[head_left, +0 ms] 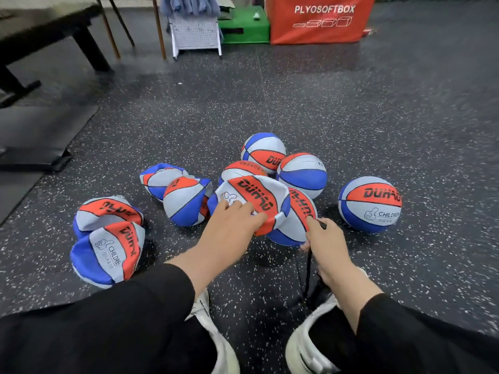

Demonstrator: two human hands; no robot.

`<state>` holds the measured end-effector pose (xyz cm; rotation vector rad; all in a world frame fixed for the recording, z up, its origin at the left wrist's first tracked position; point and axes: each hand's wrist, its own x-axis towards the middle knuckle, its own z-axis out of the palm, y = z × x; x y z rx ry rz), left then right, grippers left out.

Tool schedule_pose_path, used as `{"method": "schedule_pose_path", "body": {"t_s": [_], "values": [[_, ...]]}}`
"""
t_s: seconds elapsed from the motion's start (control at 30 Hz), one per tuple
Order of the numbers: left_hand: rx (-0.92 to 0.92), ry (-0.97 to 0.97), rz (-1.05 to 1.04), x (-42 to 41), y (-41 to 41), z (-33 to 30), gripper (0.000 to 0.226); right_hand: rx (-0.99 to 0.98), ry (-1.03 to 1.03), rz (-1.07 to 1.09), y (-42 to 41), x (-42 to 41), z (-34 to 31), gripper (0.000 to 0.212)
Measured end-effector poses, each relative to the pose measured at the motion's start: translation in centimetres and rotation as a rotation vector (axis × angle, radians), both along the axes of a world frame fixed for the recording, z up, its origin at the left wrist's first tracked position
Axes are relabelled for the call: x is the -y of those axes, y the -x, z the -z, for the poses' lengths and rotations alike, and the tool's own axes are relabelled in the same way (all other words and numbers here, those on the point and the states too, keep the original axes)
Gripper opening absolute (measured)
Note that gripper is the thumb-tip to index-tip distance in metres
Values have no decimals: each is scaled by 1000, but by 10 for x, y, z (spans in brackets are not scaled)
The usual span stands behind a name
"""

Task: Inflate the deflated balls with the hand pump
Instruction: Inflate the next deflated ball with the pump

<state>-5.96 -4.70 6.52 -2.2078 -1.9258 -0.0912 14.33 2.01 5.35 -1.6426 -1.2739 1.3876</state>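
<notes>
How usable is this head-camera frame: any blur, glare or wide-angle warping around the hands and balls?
Head view: lighting is even and soft, with faint shadows under the red, white and blue deflated ball gripped by the left hand; the right hand, pinching the thin black pump hose, is sharp. The dark speckled rubber floor smears toward the edges, the orange foam box leans from wide-angle distortion, and mild sheen shows on the far floor.

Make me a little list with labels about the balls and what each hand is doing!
left hand: left hand grips a folded flat ball
right hand: right hand pinches the black pump hose at that ball
round balls: three, like the far right ball
flat balls: several, like the near left ball
floor: dark speckled floor
behind: red box
</notes>
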Motion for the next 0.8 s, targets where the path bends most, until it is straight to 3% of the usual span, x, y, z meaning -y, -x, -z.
{"method": "schedule_pose_path", "body": {"t_s": [0.1, 0.23, 0.5, 0.7, 0.8], "values": [[-40, -38, 56, 7, -3, 5, 32, -125, 53, 29, -2, 0, -2, 37], [-95, -7, 90, 16, -2, 11, 39, -160, 28, -20, 3, 2, -6, 39], [-151, -32, 187, 21, -3, 18, 38, -179, 3, -102, 5, 5, -6, 21], [-36, -53, 215, 19, 6, 31, 47, -76, 14, -106, 4, -3, 9, 25], [90, -43, 221, 15, 11, 34, 46, -32, -9, -89, 6, -6, 8, 42]]}}
